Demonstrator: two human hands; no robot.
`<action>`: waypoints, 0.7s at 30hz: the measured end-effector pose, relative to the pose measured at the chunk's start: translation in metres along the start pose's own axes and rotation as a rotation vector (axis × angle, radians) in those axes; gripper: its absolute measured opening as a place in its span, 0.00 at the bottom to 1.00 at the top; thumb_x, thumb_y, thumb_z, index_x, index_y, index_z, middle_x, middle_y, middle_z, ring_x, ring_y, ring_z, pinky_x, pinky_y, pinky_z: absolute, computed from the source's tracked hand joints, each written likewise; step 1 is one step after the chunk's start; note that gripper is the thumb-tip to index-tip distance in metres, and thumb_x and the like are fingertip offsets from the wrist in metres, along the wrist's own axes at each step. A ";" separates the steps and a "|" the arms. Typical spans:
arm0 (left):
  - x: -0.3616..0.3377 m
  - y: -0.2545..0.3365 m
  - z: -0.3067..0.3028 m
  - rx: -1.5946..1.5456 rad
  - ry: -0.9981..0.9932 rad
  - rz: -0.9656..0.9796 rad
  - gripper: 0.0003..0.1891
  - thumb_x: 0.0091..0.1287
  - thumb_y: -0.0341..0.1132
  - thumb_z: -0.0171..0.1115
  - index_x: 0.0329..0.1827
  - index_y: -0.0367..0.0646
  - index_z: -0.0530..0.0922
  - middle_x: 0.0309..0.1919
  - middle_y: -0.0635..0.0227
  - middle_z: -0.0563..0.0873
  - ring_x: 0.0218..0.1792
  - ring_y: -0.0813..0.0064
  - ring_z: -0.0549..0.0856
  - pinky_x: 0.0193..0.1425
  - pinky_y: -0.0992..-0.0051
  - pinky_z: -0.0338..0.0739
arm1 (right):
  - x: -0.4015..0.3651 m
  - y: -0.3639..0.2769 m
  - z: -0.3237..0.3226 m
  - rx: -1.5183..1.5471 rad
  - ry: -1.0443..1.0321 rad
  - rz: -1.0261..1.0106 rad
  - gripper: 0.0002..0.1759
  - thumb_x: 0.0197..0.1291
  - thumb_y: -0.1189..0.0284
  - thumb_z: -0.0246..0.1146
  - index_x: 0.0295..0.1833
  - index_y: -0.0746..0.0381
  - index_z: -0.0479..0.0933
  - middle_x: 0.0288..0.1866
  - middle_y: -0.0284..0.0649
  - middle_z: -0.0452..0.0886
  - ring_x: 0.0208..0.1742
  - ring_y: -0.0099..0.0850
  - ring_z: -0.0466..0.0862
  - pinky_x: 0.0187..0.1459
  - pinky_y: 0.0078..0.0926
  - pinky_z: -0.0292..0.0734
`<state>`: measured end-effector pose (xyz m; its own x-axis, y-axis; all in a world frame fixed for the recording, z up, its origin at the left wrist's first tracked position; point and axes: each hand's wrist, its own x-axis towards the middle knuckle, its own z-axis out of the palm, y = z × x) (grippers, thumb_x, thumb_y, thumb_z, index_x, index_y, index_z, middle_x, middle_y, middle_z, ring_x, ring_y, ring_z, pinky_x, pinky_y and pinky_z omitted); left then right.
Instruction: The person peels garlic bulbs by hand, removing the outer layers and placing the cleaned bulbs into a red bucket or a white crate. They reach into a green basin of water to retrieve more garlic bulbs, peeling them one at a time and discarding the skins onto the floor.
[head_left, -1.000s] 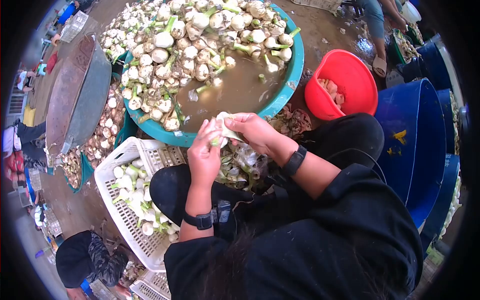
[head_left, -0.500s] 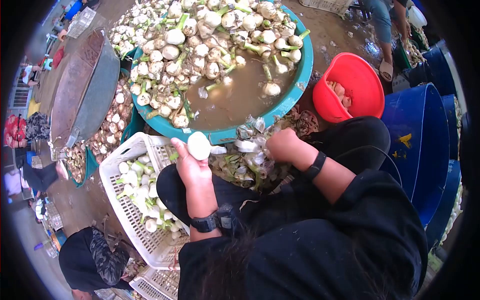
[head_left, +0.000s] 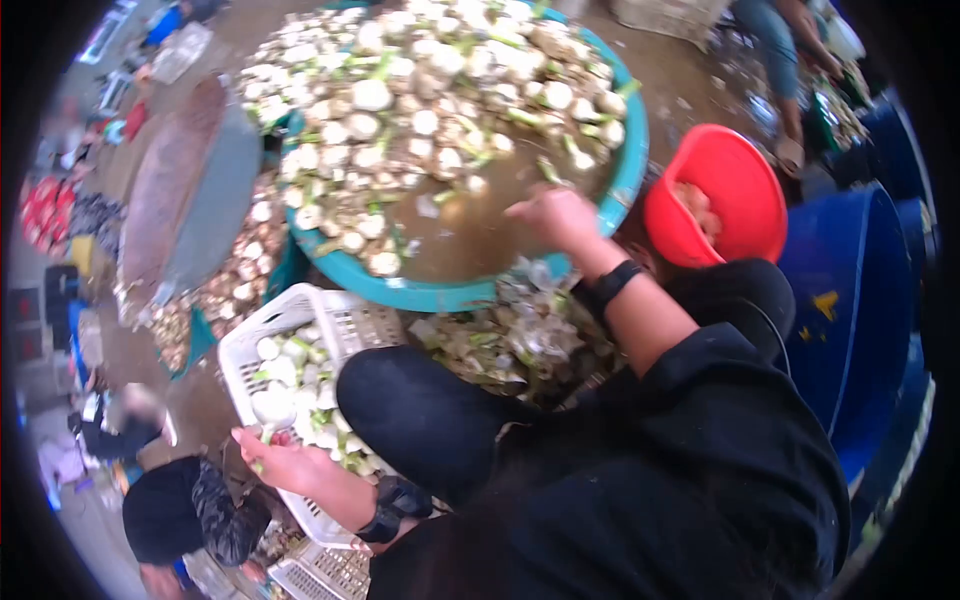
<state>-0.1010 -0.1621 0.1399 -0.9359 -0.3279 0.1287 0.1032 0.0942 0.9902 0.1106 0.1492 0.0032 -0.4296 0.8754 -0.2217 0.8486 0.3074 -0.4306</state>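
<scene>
My left hand [head_left: 300, 468] is over the near side of a white plastic crate [head_left: 237, 365]. Its fingers close on the green stem of a peeled white garlic bulb [head_left: 272, 406], which sits just above other peeled bulbs in the crate. My right hand [head_left: 562, 218] is blurred over the muddy water of a teal basin [head_left: 455, 295], with a finger and thumb apart and nothing visible between them. Closest to it is a garlic bulb with a green stem [head_left: 579, 157]. Unpeeled garlic bulbs [head_left: 425, 122] are heaped in the basin.
Garlic peelings [head_left: 520, 335] lie between my knees and the basin. A red bucket [head_left: 740, 190] and a blue barrel [head_left: 850, 300] stand at the right. A metal trough [head_left: 185, 190] is at the left. Another person [head_left: 165, 510] crouches at lower left; another person's leg [head_left: 778, 75] shows at upper right.
My left hand has moved down and left with the peeled bulb, from above my knee to the crate. My right hand has left the peelings and moved up over the basin.
</scene>
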 end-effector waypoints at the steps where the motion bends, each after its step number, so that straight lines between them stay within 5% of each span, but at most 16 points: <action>1: 0.017 -0.013 -0.013 -0.150 -0.145 0.133 0.10 0.63 0.37 0.52 0.31 0.38 0.73 0.23 0.68 0.75 0.23 0.78 0.73 0.30 0.77 0.70 | 0.024 0.019 0.007 0.042 0.100 0.080 0.29 0.52 0.48 0.58 0.50 0.61 0.71 0.33 0.49 0.81 0.36 0.47 0.81 0.36 0.41 0.75; 2: 0.037 -0.030 -0.026 -0.285 -0.288 0.282 0.09 0.61 0.35 0.53 0.29 0.37 0.73 0.21 0.70 0.73 0.21 0.78 0.70 0.29 0.77 0.69 | 0.051 0.036 0.020 0.021 0.014 0.157 0.37 0.52 0.49 0.59 0.60 0.62 0.61 0.38 0.54 0.79 0.40 0.49 0.80 0.42 0.42 0.74; 3: 0.021 -0.030 -0.006 -0.119 -0.166 0.472 0.05 0.58 0.30 0.52 0.29 0.38 0.73 0.24 0.69 0.74 0.23 0.77 0.72 0.30 0.76 0.69 | 0.054 0.040 0.022 0.013 -0.023 0.125 0.41 0.52 0.53 0.60 0.65 0.61 0.52 0.45 0.56 0.77 0.47 0.51 0.77 0.49 0.42 0.71; 4: -0.012 -0.018 0.014 -0.024 -0.139 0.195 0.05 0.59 0.28 0.50 0.30 0.38 0.74 0.29 0.68 0.75 0.27 0.77 0.74 0.32 0.76 0.71 | 0.070 0.053 0.044 0.071 -0.154 0.111 0.42 0.51 0.59 0.60 0.67 0.60 0.47 0.51 0.58 0.74 0.52 0.52 0.74 0.54 0.41 0.68; 5: -0.016 -0.056 0.020 0.264 -0.325 0.432 0.06 0.61 0.28 0.52 0.37 0.36 0.74 0.33 0.69 0.76 0.30 0.78 0.75 0.35 0.77 0.72 | 0.088 0.068 0.066 0.163 -0.293 0.137 0.42 0.51 0.66 0.59 0.68 0.59 0.45 0.51 0.59 0.73 0.53 0.53 0.74 0.54 0.40 0.68; 6: -0.057 -0.029 0.051 -0.217 -0.536 -0.037 0.13 0.60 0.30 0.57 0.45 0.34 0.71 0.36 0.68 0.76 0.36 0.78 0.76 0.39 0.77 0.73 | 0.092 0.065 0.078 0.174 -0.228 0.095 0.43 0.49 0.69 0.60 0.69 0.58 0.46 0.52 0.61 0.72 0.53 0.54 0.73 0.54 0.41 0.67; 9: -0.115 -0.080 0.100 0.081 -0.995 -0.143 0.37 0.59 0.44 0.61 0.65 0.32 0.55 0.57 0.56 0.68 0.50 0.71 0.72 0.56 0.72 0.66 | 0.060 0.025 0.074 0.719 0.029 0.012 0.44 0.46 0.74 0.62 0.68 0.67 0.48 0.57 0.57 0.69 0.53 0.44 0.75 0.54 0.33 0.69; 10: -0.138 -0.097 0.114 0.206 -1.042 -0.261 0.35 0.63 0.43 0.57 0.67 0.40 0.51 0.50 0.64 0.72 0.47 0.77 0.72 0.49 0.74 0.70 | 0.049 0.013 0.073 0.821 0.087 -0.023 0.44 0.45 0.78 0.62 0.68 0.65 0.50 0.57 0.53 0.69 0.50 0.38 0.76 0.49 0.30 0.72; 11: -0.158 -0.109 0.123 0.262 -1.056 -0.353 0.37 0.64 0.49 0.55 0.69 0.42 0.47 0.48 0.61 0.73 0.47 0.74 0.74 0.47 0.72 0.72 | 0.011 -0.025 0.038 1.143 0.007 0.030 0.40 0.46 0.81 0.61 0.67 0.63 0.53 0.50 0.47 0.72 0.45 0.34 0.76 0.44 0.27 0.75; 12: -0.169 -0.086 0.126 0.090 -1.086 -0.698 0.35 0.64 0.51 0.54 0.67 0.45 0.51 0.42 0.63 0.77 0.40 0.74 0.78 0.37 0.76 0.75 | -0.005 -0.037 0.039 1.326 -0.032 -0.019 0.39 0.45 0.82 0.61 0.66 0.62 0.57 0.46 0.42 0.71 0.42 0.30 0.74 0.39 0.24 0.76; 13: -0.171 -0.085 0.129 -0.020 -1.026 -0.752 0.31 0.63 0.51 0.54 0.63 0.46 0.55 0.39 0.65 0.78 0.35 0.77 0.78 0.31 0.79 0.73 | -0.029 -0.060 0.013 1.273 -0.126 0.036 0.33 0.45 0.81 0.62 0.61 0.64 0.63 0.47 0.43 0.72 0.42 0.30 0.75 0.39 0.25 0.75; 14: -0.172 -0.084 0.132 -0.129 -0.967 -0.805 0.27 0.63 0.50 0.55 0.60 0.47 0.60 0.36 0.68 0.78 0.30 0.80 0.78 0.26 0.83 0.72 | -0.025 -0.041 0.039 0.704 0.203 -0.379 0.24 0.47 0.77 0.63 0.54 0.63 0.71 0.48 0.48 0.73 0.40 0.36 0.78 0.37 0.28 0.76; 16: -0.154 -0.096 0.131 -0.148 -0.977 -0.639 0.20 0.62 0.46 0.58 0.51 0.46 0.66 0.33 0.71 0.78 0.25 0.86 0.76 0.19 0.87 0.67 | -0.047 -0.054 0.005 0.197 0.413 -0.734 0.12 0.50 0.71 0.61 0.41 0.62 0.77 0.41 0.52 0.76 0.37 0.44 0.79 0.35 0.33 0.76; 17: -0.155 -0.102 0.133 -0.150 -0.940 -0.427 0.17 0.60 0.40 0.62 0.48 0.43 0.71 0.34 0.71 0.79 0.30 0.85 0.77 0.27 0.84 0.72 | -0.052 -0.055 -0.002 0.194 0.420 -0.736 0.12 0.50 0.71 0.61 0.41 0.62 0.77 0.41 0.52 0.76 0.37 0.44 0.79 0.35 0.33 0.76; 19: -0.144 -0.099 0.130 -0.100 -1.023 -0.369 0.17 0.58 0.38 0.63 0.47 0.41 0.72 0.35 0.71 0.79 0.33 0.84 0.78 0.32 0.83 0.73 | -0.060 -0.054 -0.009 0.257 -0.101 -0.696 0.08 0.51 0.67 0.59 0.29 0.60 0.76 0.29 0.51 0.77 0.31 0.47 0.78 0.32 0.39 0.74; 21: -0.133 -0.095 0.125 -0.032 -1.161 -0.363 0.18 0.56 0.35 0.65 0.47 0.37 0.74 0.38 0.69 0.79 0.39 0.81 0.77 0.45 0.80 0.73 | -0.064 -0.052 -0.011 0.182 -0.124 -0.755 0.09 0.51 0.66 0.58 0.26 0.60 0.74 0.24 0.48 0.77 0.27 0.46 0.78 0.30 0.39 0.74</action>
<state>-0.0283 -0.0097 0.0218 -0.6553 0.7073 -0.2652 -0.2343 0.1434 0.9615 0.0976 0.0808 0.0494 -0.9101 0.4030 0.0965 0.2542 0.7268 -0.6381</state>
